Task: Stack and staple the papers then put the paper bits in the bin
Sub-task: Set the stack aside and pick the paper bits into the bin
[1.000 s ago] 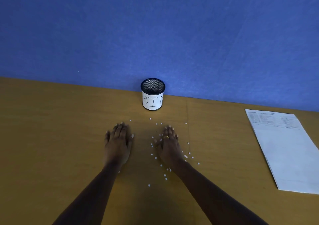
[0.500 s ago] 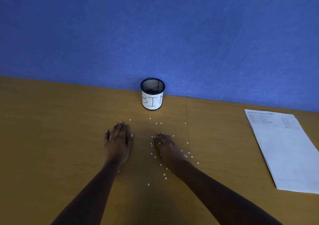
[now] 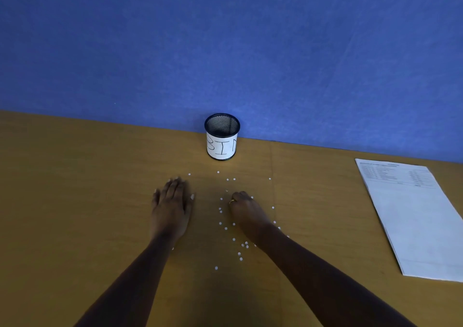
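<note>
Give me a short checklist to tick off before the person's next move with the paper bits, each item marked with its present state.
1. Small black mesh bin with the white "BIN" label upright, mouth open: ok.
2. Path from the hands to the bin free of other things: ok, only bare wooden desk.
3. Small white round paper bits gathered into one pile: not ok, they lie scattered around the right hand.
4. Right hand holding bits: cannot tell, its fingers are curled under against the desk.
5. Left hand ready to help: ok, it lies flat, palm down, holding nothing.
6. White printed paper stack clear of the bits: ok, far right; stapled cannot tell.
</note>
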